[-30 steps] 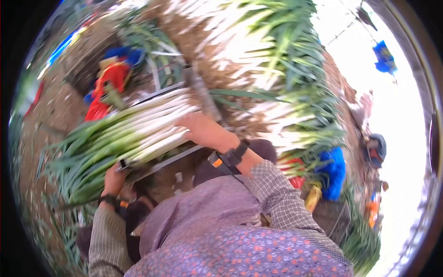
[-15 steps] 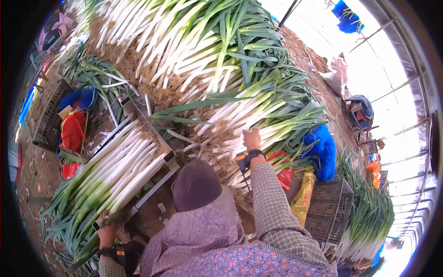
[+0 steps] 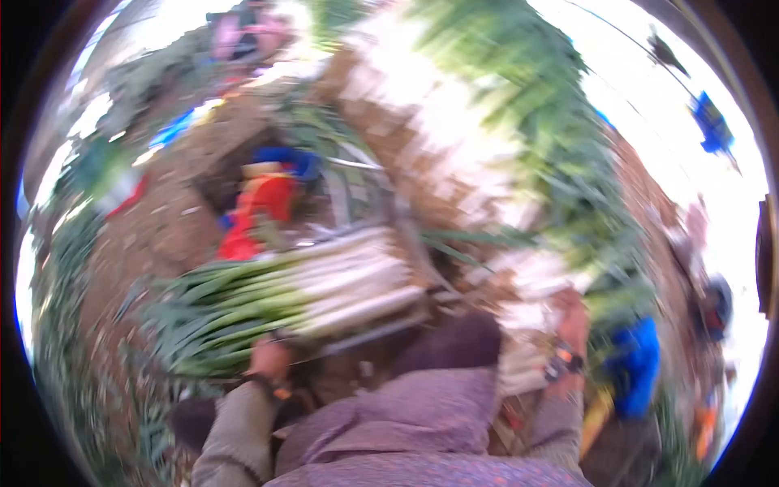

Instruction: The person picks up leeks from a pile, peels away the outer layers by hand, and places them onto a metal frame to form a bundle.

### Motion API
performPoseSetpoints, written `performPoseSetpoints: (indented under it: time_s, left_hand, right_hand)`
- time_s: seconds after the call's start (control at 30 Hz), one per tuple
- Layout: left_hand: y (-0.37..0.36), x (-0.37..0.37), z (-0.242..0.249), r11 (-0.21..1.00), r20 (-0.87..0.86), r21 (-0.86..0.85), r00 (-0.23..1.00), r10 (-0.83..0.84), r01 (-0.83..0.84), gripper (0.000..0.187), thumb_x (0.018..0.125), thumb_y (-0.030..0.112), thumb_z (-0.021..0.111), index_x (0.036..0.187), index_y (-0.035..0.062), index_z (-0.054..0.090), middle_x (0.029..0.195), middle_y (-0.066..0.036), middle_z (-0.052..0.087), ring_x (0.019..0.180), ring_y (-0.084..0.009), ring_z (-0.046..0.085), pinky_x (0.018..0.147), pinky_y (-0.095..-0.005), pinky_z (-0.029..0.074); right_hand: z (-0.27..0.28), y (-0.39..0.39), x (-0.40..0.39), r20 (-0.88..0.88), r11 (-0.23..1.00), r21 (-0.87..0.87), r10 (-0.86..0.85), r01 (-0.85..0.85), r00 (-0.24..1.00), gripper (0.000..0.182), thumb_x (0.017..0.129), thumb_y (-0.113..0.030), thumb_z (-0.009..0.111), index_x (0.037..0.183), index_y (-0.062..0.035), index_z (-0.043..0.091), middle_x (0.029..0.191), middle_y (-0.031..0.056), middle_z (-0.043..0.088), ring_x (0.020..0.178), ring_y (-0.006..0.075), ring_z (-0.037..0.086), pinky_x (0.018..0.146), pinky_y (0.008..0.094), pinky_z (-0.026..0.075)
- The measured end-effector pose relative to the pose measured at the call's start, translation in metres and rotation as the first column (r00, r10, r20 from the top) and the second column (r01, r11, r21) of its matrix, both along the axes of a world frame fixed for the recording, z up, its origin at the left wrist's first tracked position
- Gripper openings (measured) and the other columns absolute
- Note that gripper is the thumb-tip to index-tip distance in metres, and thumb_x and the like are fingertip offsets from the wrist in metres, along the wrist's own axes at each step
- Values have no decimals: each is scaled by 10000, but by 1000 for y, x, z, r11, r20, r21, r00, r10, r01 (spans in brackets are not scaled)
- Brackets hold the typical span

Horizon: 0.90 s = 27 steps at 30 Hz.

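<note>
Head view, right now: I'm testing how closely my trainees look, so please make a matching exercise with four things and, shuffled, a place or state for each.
Things:
1. Left hand
2. Red bag
3. Racked leeks
4. Right hand

Places and states:
A. Over the lower part of the piled leeks
B. Leaves toward the picture's left
C. At the lower edge of the leaves on the picture's left
D. Above the leafy bundle in the picture

Pairs: 1-C, 2-D, 3-B, 4-A
</note>
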<state>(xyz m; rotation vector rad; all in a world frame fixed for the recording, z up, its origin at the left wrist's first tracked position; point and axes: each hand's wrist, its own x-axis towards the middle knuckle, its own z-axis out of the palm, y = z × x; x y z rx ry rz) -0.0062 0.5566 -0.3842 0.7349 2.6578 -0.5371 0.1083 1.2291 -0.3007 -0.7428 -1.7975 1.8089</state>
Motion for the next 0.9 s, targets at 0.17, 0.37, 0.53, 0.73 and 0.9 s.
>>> performPoseSetpoints:
  time_s: [0.17, 0.37, 0.53, 0.73, 0.9]
  left_hand:
    - [19, 11, 26, 848, -93, 467, 940, 329, -251, 209, 787, 257, 576, 890, 137, 714, 993, -94, 680, 961, -306, 639, 795, -478, 477]
    - [27, 13, 36, 798, -21, 501, 917, 399, -336, 352, 792, 180, 535, 1120, 154, 661, 1079, -74, 654, 1055, -275, 611, 893, -463, 446]
    - [27, 15, 39, 773, -14, 537, 912, 409, -339, 368, 780, 181, 559, 1132, 136, 656, 1068, -62, 652, 1079, -257, 596, 936, -443, 418]
    - [24, 16, 34, 694, 3, 645, 909, 418, -321, 387, 747, 178, 584, 1122, 110, 654, 1041, -76, 649, 1066, -272, 586, 933, -431, 404]
    - [24, 15, 29, 663, 15, 673, 902, 431, -328, 343, 749, 157, 567, 1075, 98, 653, 1028, -83, 648, 1038, -278, 592, 920, -442, 405]
  right_hand:
    - [115, -79, -91, -737, 569, -560, -12, -602, 675, 216, 1028, -210, 472, 1080, -1, 491, 809, 22, 491, 713, 109, 468, 717, 278, 465]
    - [241, -318, -137, -702, 808, -259, 220, -530, 678, 336, 1021, -162, 480, 1332, -82, 381, 956, 47, 519, 773, 106, 490, 722, 266, 475]
    - [190, -400, -184, -286, 518, 200, 843, -832, 456, 494, 953, -157, 571, 1402, -113, 371, 937, 67, 573, 734, 108, 553, 650, 273, 501]
    - [29, -405, -254, 290, -96, 884, 880, -458, 376, 447, 875, -89, 574, 1320, -122, 543, 1071, 184, 643, 1002, 362, 618, 822, 441, 503]
    - [-67, -387, -213, 639, -244, 582, 728, -776, 250, 597, 827, 55, 462, 1359, -203, 539, 1092, 218, 620, 1091, 397, 560, 983, 464, 426]
